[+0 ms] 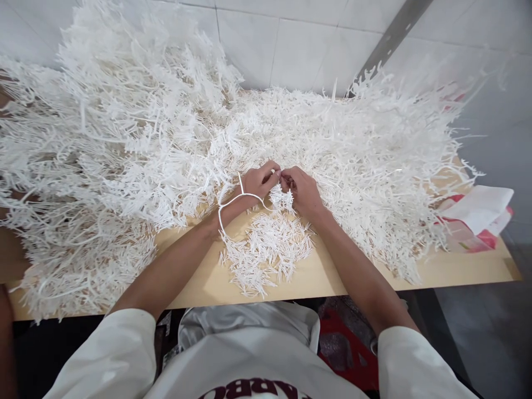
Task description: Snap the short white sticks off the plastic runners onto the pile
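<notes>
My left hand and my right hand meet above the table, fingertips pinched close together. Between them hangs a white branched plastic sprue with small prongs, gripped by both hands. Its curved runner seems to loop over my left wrist, though how the parts join is hard to make out. Just below my hands lies a small heap of loose white plastic sticks. The exact spot where my fingertips touch the piece is partly hidden.
A tall pile of white branched plastic pieces covers the left of the tan table; another pile spreads on the right. A red and white plastic bag sits at the right end. Behind stands a tiled wall.
</notes>
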Available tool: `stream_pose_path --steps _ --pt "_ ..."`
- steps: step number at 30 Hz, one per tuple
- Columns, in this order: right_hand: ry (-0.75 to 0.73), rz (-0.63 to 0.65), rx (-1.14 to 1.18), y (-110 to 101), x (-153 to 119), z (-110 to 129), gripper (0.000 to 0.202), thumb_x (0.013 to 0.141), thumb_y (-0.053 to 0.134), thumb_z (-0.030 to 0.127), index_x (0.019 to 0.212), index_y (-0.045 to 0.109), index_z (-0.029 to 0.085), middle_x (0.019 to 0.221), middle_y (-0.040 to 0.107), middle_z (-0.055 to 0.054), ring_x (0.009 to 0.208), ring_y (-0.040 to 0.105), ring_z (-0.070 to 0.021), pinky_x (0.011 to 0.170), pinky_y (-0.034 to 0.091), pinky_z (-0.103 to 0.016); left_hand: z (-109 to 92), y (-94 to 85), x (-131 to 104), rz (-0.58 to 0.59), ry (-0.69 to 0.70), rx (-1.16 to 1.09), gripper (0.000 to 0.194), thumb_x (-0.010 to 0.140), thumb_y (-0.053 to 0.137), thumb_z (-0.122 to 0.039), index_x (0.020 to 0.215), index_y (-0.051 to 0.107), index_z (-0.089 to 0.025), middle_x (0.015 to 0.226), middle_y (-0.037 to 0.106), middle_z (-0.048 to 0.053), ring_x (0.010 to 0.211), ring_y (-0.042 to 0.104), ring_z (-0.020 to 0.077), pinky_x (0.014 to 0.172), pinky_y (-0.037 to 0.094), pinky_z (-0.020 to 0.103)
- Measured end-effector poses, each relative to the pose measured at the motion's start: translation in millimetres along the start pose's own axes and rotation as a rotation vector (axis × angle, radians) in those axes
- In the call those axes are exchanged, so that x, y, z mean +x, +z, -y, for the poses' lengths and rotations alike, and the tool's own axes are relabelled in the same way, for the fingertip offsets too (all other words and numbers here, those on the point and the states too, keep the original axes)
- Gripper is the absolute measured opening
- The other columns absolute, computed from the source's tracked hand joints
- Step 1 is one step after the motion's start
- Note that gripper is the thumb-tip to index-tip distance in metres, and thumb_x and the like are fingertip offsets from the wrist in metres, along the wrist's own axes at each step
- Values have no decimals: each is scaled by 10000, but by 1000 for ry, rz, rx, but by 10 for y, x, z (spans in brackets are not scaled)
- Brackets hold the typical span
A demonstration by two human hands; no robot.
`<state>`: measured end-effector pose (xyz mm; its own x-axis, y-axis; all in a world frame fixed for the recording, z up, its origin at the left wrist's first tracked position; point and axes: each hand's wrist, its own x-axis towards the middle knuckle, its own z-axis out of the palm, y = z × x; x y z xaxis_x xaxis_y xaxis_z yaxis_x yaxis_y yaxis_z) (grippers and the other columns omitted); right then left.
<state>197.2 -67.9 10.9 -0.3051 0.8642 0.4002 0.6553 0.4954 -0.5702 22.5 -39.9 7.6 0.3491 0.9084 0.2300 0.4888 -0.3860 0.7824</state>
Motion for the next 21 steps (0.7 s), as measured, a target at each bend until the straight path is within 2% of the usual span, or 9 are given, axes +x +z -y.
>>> stream_pose_path --steps 3,8,12,17,21 --pt "-6 46 -21 -20 -11 35 148 945 410 216 880 543 221 800 583 3 667 491 -112 619 352 -270 11 8 11 0 -33 -33 195 913 492 -376 897 601 -216 518 529 -70 488 449 78 522 307 236" --pt "6 26 -22 -31 -13 78 191 972 395 288 914 565 221 793 578 -3 673 492 -120 630 356 -278 -7 -5 8 -17 -13 -100 311 921 468 -460 882 637 -202 572 581 -47 505 461 74 516 311 228" --pt "-48 36 -62 -4 -25 37 219 956 372 221 864 571 215 735 583 5 639 489 -116 610 376 -270 -3 15 -9 -59 -19 -10 253 906 476 -392 805 600 -196 591 581 -40 514 460 76 523 315 230" --pt "-207 -88 -144 51 -31 -3 215 960 423 241 802 567 218 692 593 19 604 492 -96 603 411 -244 -31 37 -36 -88 -22 12 210 912 450 -370 826 549 -205 622 613 -37 537 487 81 552 352 228" --pt "-271 -196 -241 101 -16 -10 207 966 427 243 820 571 213 697 616 8 586 499 -92 575 411 -244 -98 27 -56 -114 -37 6 203 914 453 -368 813 529 -208 595 601 -48 520 473 76 547 339 229"
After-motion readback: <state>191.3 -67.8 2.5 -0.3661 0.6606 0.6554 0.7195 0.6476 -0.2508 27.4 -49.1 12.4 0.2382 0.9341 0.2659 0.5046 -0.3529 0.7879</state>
